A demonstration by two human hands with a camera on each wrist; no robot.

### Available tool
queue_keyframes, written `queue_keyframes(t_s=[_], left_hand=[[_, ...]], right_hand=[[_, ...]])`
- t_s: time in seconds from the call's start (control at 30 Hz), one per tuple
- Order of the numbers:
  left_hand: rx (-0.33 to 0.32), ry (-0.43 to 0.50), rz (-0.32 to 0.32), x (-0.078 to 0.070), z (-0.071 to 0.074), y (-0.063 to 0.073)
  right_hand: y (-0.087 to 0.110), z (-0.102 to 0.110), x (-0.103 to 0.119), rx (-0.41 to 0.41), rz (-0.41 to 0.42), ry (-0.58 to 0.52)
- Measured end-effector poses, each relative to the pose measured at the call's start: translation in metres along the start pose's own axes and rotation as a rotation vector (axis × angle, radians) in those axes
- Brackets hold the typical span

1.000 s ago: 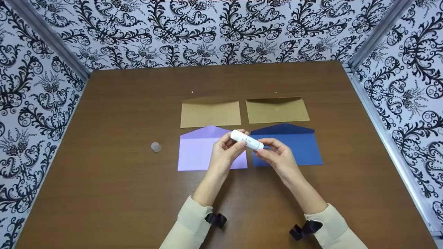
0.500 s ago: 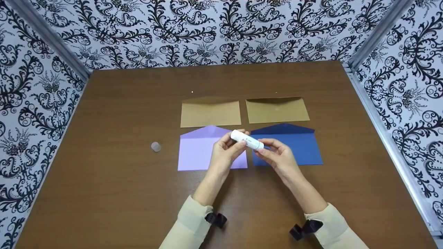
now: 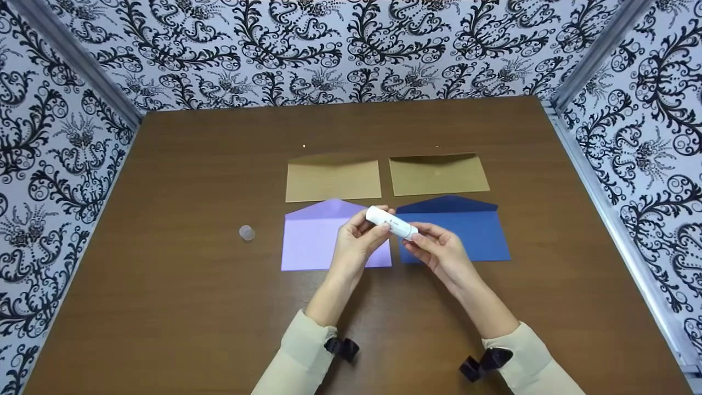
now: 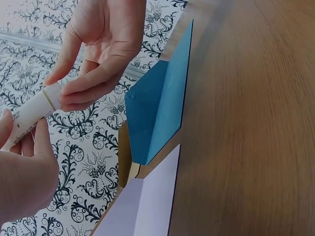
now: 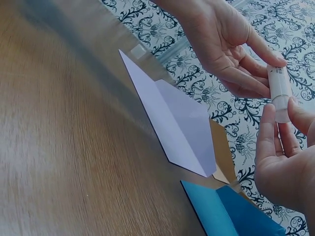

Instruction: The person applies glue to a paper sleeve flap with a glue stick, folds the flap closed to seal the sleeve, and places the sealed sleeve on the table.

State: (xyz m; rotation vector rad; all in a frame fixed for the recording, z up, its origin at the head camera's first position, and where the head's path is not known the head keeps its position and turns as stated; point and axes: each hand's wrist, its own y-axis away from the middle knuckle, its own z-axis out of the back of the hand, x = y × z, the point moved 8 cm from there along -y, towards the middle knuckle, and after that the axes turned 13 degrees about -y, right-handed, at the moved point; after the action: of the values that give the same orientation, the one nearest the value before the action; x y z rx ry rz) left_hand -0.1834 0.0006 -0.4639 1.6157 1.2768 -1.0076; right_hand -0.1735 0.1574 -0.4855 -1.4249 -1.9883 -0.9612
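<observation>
A white glue stick (image 3: 399,225) is held in the air by both hands, tilted with its left end higher in the head view. My left hand (image 3: 352,244) grips the barrel between thumb and fingers. At the other end, my right hand (image 3: 443,253) pinches the base; the left wrist view shows a thin line around the glue stick (image 4: 37,110) beside those fingertips. Below the hands lie a lilac envelope (image 3: 307,244) and a blue envelope (image 3: 480,236), both with pointed flaps spread open. A small translucent cap (image 3: 247,233) sits to the left on the table.
Two tan envelopes (image 3: 333,181) lie behind the coloured ones on the brown wooden table (image 3: 181,307). Patterned panels (image 3: 351,52) with metal edge strips stand along the back and both sides. Tiny white specks dot the table's far part.
The right thumb and fingers have shifted slightly around the glue stick's base. The left hand, the stick, the envelopes and the cap stay where they were.
</observation>
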Motion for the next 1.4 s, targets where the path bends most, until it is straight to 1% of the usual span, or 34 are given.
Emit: queue_keyframes(t_s=[0.2,0.33,0.6,0.73,0.83,0.87,0.93,1.07,1.13,1.2,1.3,1.4], left_hand=[[0.002,-0.006,0.001,-0.001,0.000,0.001],[0.007,-0.014,-0.001,-0.001,-0.001,0.001],[0.013,-0.006,0.000,0.001,-0.002,0.000],[0.023,-0.009,-0.001,0.001,-0.002,0.001],[0.031,-0.012,-0.003,0.002,-0.002,0.000],[0.032,-0.017,-0.004,0.001,-0.001,0.000],[0.031,-0.034,-0.010,0.000,0.000,0.000],[0.022,-0.056,-0.032,-0.004,0.002,0.001],[0.020,-0.050,-0.042,-0.005,0.002,0.001],[0.021,-0.036,-0.044,-0.006,0.002,0.001],[0.024,-0.016,-0.040,-0.004,0.001,0.000],[0.020,-0.005,-0.027,-0.003,0.000,0.000]], right_hand=[[-0.001,0.001,-0.003,0.004,-0.038,-0.029],[0.000,0.000,-0.005,0.037,-0.062,-0.054],[0.001,-0.001,-0.009,0.083,-0.139,-0.105],[0.002,-0.003,-0.012,0.132,-0.181,-0.148],[0.002,-0.003,-0.014,0.148,-0.194,-0.170],[0.002,-0.003,-0.014,0.143,-0.185,-0.171],[0.001,-0.003,-0.012,0.119,-0.135,-0.152],[0.000,-0.002,-0.005,0.053,0.043,-0.061],[0.002,-0.003,-0.001,0.041,0.130,-0.009],[0.003,-0.005,0.002,0.035,0.197,0.036],[0.005,-0.008,0.005,0.036,0.260,0.069],[0.006,-0.006,0.006,0.018,0.276,0.076]])
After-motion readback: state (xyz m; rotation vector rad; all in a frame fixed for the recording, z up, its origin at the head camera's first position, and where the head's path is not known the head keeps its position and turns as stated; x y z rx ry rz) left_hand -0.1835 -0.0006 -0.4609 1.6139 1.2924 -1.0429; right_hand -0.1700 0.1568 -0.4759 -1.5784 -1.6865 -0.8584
